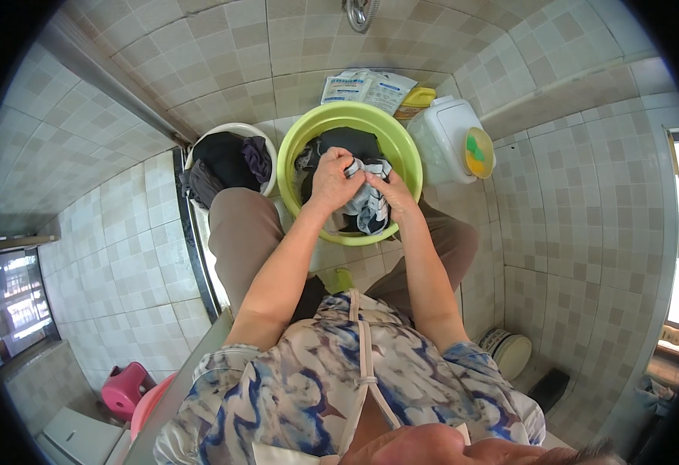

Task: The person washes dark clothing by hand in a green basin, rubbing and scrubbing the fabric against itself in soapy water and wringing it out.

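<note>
Over a lime-green plastic tub [294, 136] between my knees, both hands grip one bunched black-and-white patterned cloth [374, 200]. My left hand [334, 180] pinches its upper left part with curled fingers. The right edge is held by my right hand [394, 192], thumb on top and close to the left fingers. The cloth's lower part hangs down into the tub. Dark garments [348, 139] lie in the tub beneath and behind my hands. How much water is in there I cannot tell.
A white basin [269, 145] of dark clothes [223, 157] stands left of the tub. Behind the tub are printed plastic packets [368, 87] and a yellow bottle [418, 99]. To the right, a white lidded container [441, 128] bears a small yellow bowl [479, 165]. A showerhead hose [362, 14] hangs above.
</note>
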Motion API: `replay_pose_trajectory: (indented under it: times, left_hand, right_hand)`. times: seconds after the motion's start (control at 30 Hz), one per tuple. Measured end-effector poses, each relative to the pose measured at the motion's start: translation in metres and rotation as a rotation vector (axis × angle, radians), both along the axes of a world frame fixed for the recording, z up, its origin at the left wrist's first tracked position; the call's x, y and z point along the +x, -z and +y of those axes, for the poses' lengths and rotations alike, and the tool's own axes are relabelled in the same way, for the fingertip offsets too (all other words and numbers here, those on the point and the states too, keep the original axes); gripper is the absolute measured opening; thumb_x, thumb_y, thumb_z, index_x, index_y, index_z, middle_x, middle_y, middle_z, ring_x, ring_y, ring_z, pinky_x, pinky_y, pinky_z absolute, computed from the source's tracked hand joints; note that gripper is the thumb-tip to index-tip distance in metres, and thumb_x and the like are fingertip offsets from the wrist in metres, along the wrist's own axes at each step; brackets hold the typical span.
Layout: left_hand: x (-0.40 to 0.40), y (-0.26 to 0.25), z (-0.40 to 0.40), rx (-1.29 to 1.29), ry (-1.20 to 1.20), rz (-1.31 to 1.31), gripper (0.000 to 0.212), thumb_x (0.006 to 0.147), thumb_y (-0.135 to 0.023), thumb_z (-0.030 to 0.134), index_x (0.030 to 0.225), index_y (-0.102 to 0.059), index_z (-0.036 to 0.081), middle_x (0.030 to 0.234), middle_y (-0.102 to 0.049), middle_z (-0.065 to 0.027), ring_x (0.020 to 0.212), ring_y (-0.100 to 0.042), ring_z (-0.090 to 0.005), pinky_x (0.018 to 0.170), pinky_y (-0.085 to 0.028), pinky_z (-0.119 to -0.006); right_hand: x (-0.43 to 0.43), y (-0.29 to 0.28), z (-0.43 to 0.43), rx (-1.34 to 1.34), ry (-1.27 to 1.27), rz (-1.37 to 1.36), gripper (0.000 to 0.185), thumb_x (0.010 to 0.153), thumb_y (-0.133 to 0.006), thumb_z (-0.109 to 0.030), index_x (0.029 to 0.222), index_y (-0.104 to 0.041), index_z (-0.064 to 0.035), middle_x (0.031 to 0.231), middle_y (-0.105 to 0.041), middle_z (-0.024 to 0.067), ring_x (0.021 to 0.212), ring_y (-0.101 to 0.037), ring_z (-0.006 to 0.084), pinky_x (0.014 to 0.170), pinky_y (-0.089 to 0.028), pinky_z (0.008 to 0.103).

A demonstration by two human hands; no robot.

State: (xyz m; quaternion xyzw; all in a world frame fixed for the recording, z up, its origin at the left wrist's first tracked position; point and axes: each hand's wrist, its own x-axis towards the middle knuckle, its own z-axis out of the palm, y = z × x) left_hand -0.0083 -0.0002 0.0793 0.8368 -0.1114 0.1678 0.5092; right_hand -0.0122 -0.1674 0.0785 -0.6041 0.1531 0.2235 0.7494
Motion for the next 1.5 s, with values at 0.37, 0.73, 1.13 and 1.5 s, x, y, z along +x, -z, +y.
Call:
replay_pose_trajectory:
  times: [0.37, 0.73, 1.13, 1.5]
  left_hand:
    - [-0.011, -0.01, -0.001, 0.153, -0.024, 0.241, 0.015, 0.075, -0.062, 0.014, 0.086, -0.06, 0.005, 0.084, -0.056, -0.0124, 0.081, -0.058, -0.034, 0.069, -0.047, -0.041]
    - [-0.01, -0.003, -0.003, 0.092, 0.055, 0.23, 0.022, 0.074, -0.067, 0.02, 0.092, -0.066, 0.008, 0.084, -0.063, -0.0119, 0.076, -0.062, -0.0315, 0.067, -0.049, -0.039]
    - [-0.004, 0.053, 0.007, 0.05, 0.089, 0.424, 0.029, 0.078, -0.063, 0.021, 0.1, -0.061, 0.003, 0.086, -0.064, -0.0193, 0.08, -0.062, -0.036, 0.072, -0.05, -0.041]
    - [0.01, -0.02, 0.01, -0.447, 0.303, 0.57, 0.019, 0.078, -0.073, 0.018, 0.077, -0.064, 0.001, 0.067, -0.061, 0.005, 0.06, -0.052, -0.0051, 0.055, -0.042, -0.023]
  right_hand:
    - [-0.001, -0.01, -0.006, -0.004, 0.126, -0.118, 0.037, 0.075, -0.068, -0.01, 0.109, -0.058, -0.0007, 0.097, -0.063, 0.005, 0.083, -0.059, 0.0137, 0.074, -0.048, 0.0277]
    - [0.002, -0.011, 0.01, -0.139, 0.136, -0.197, 0.031, 0.069, -0.066, -0.003, 0.1, -0.06, 0.0006, 0.086, -0.062, 0.0046, 0.073, -0.058, 0.0126, 0.067, -0.047, 0.0259]
    - [0.004, -0.084, -0.03, -0.025, 0.44, -0.346, 0.034, 0.068, -0.066, -0.001, 0.101, -0.057, 0.0003, 0.086, -0.061, 0.0071, 0.075, -0.059, 0.0167, 0.069, -0.048, 0.0294]
    - [0.017, -0.013, -0.052, -0.692, 0.592, -0.69, 0.035, 0.072, -0.064, -0.005, 0.106, -0.058, 0.0013, 0.08, -0.059, 0.0058, 0.07, -0.057, 0.0131, 0.068, -0.047, 0.0256]
